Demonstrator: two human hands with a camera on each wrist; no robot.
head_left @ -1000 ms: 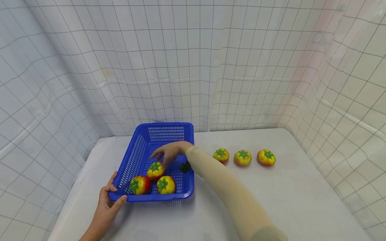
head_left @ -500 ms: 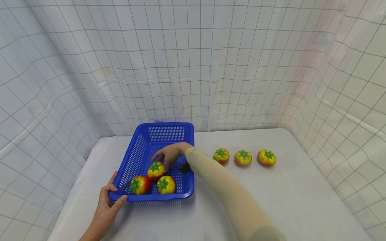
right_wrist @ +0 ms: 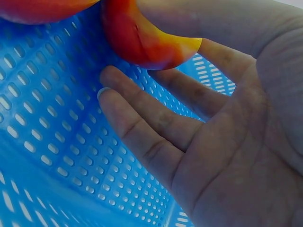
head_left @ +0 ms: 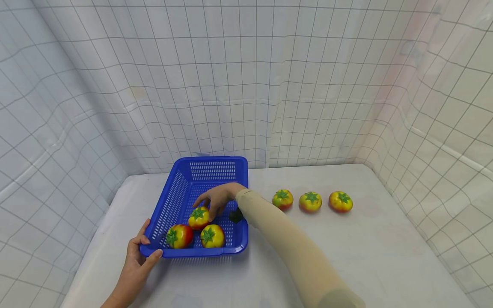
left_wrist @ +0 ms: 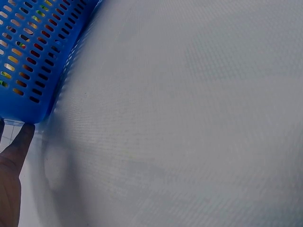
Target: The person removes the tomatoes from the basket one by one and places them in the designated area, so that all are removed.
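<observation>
A blue plastic basket (head_left: 192, 253) with slotted walls stands left of centre in the head view. My left hand (head_left: 136, 261) grips its near left corner, thumb on the front rim and fingers along the side. Inside the basket, my right hand (head_left: 217, 197) holds a red-and-yellow tomato (head_left: 197, 219) with a green star-shaped top, thumb on one side and fingers on the other. The right wrist view shows this tomato (right_wrist: 142, 45) between the thumb and the upper fingers, while the lower fingers extend past it. Two more tomatoes, one at left (head_left: 181, 236) and one at right (head_left: 212, 236), lie nearer the front wall.
On the white-covered table (head_left: 346, 252), three similar tomatoes form a row right of the basket: a left one (head_left: 283, 199), a middle one (head_left: 310, 202) and a right one (head_left: 340, 202). Gridded white curtains (head_left: 254, 85) enclose the back and both sides.
The fingers of my right hand have come slightly lower and closer around the tomato. My left hand and the basket stay in place.
</observation>
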